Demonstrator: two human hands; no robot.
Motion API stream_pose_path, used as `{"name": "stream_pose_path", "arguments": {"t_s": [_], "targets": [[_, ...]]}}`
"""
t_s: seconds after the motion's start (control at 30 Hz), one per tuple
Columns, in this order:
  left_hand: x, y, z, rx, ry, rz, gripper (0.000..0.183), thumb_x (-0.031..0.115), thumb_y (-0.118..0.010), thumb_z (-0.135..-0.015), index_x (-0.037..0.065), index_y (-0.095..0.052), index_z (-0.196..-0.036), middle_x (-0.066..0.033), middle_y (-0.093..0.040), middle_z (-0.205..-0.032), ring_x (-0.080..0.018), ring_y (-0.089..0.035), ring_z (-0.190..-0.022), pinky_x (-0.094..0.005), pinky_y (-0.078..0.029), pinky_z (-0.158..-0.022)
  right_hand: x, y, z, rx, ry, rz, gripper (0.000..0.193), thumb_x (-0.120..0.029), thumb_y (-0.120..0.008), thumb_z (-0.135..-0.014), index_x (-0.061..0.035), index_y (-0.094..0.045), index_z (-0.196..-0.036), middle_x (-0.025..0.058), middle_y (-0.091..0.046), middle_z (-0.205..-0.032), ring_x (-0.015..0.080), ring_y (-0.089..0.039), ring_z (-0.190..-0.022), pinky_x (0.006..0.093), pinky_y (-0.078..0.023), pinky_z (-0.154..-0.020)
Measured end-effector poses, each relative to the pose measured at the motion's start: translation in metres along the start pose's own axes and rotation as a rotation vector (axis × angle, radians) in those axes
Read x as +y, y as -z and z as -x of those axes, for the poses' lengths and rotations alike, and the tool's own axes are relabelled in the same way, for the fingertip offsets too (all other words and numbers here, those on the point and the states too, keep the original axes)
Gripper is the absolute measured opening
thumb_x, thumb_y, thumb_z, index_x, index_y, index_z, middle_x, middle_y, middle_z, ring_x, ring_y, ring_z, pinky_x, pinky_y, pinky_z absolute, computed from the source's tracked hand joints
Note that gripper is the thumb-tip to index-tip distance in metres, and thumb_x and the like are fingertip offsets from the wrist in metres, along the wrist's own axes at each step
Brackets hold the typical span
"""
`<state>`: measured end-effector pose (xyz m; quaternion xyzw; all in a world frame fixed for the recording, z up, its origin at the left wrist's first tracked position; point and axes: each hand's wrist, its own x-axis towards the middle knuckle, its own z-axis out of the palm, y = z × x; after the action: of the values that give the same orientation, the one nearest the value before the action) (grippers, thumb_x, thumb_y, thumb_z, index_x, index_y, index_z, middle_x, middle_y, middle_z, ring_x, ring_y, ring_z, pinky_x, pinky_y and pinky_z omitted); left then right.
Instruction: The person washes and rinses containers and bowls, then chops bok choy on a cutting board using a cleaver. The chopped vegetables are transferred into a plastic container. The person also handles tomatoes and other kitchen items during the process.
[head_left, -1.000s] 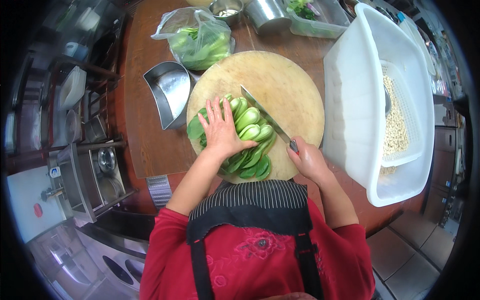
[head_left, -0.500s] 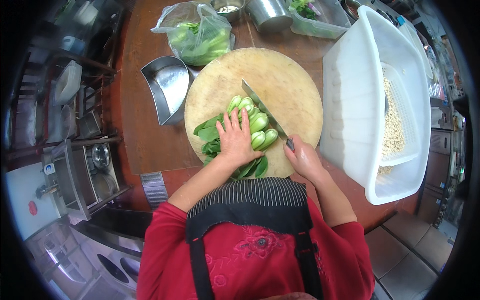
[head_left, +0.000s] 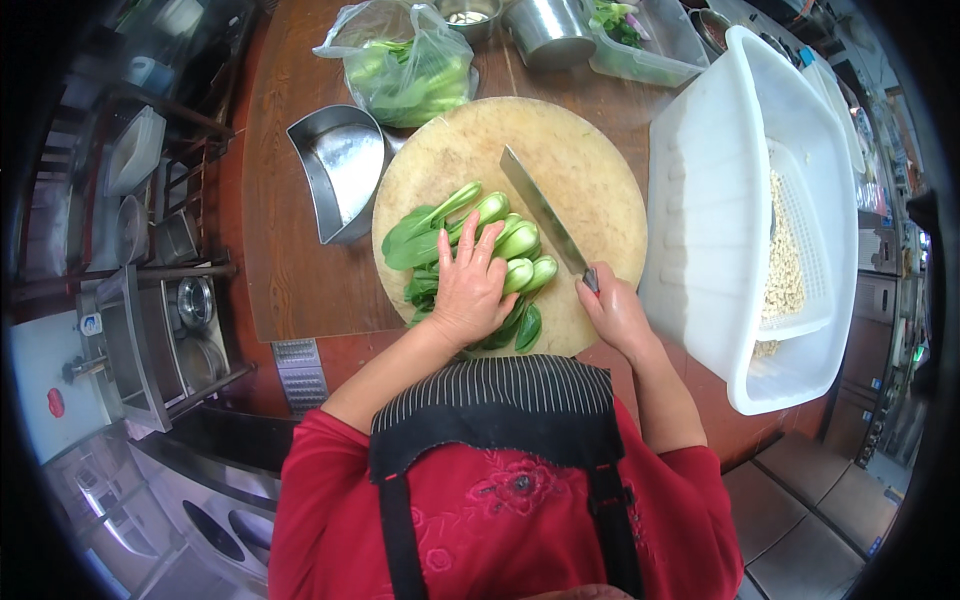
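A round wooden chopping board (head_left: 585,150) bears a row of bok choy (head_left: 518,240), pale stem ends to the right and dark leaves to the left. My left hand (head_left: 468,292) lies over the bunch with its fingers spread, touching the stems and covering part of the leaves. In my right hand (head_left: 618,312) is the handle of a kitchen knife (head_left: 545,212). Its broad blade slants up and left across the board, a little apart from the stem ends. One bok choy at the far end of the row lies tilted, its stem separate from the others.
Left of the board stands a curved metal container (head_left: 342,175). Behind it is a clear plastic bag of greens (head_left: 420,85). A metal pot (head_left: 550,35) and a clear plastic bin (head_left: 650,60) stand farther back. On the right is a large white tub (head_left: 690,220) with a basket of pale pieces (head_left: 785,255).
The knife has moved right, away from the stems. My left fingers have spread wider, and the far bok choy has shifted left and turned.
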<state>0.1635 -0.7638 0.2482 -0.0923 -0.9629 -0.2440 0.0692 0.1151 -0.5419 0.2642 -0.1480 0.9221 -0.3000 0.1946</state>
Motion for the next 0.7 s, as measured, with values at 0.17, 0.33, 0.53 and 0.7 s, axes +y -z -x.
{"name": "stream_pose_path", "arguments": {"t_s": [0.17,0.33,0.53,0.7], "targets": [[0.018,0.005,-0.003,-0.022,-0.040,0.036,0.021,0.012,-0.069,-0.060,-0.001,-0.057,-0.071,-0.0185,-0.039,-0.133,-0.0409,-0.023,-0.133,-0.0689,-0.017,-0.097,-0.001,-0.002,0.001,0.004,-0.024,0.003,0.026,-0.022,-0.054,-0.086,-0.0007,-0.049,-0.101,0.0247,-0.060,-0.076,0.0427,-0.058,-0.073,0.0472,-0.045,-0.064],[0.018,-0.001,-0.022,0.050,-0.004,0.028,0.035,0.020,-0.079,-0.058,0.003,-0.056,-0.079,-0.0172,-0.040,-0.132,-0.0444,-0.024,-0.131,-0.0700,-0.019,-0.094,-0.003,-0.002,0.002,-0.002,-0.028,-0.021,0.027,-0.022,-0.055,-0.086,-0.0006,-0.049,-0.101,0.0253,-0.060,-0.077,0.0427,-0.058,-0.074,0.0473,-0.045,-0.065],[0.008,-0.020,-0.026,0.063,-0.100,0.022,0.030,0.018,-0.077,-0.061,0.006,-0.055,-0.079,-0.0147,-0.042,-0.131,-0.0422,-0.028,-0.129,-0.0698,-0.020,-0.095,-0.003,-0.003,0.002,-0.033,-0.008,0.000,0.025,-0.022,-0.055,-0.085,-0.0005,-0.049,-0.098,0.0244,-0.060,-0.074,0.0421,-0.058,-0.073,0.0474,-0.046,-0.064],[0.009,-0.019,-0.022,0.062,-0.031,0.012,0.046,0.021,-0.076,-0.064,0.010,-0.057,-0.105,-0.0141,-0.037,-0.134,-0.0404,-0.026,-0.131,-0.0682,-0.020,-0.096,-0.003,-0.007,0.000,-0.060,0.042,0.033,0.025,-0.022,-0.056,-0.085,-0.0003,-0.047,-0.095,0.0237,-0.060,-0.072,0.0415,-0.059,-0.070,0.0478,-0.045,-0.062]]}}
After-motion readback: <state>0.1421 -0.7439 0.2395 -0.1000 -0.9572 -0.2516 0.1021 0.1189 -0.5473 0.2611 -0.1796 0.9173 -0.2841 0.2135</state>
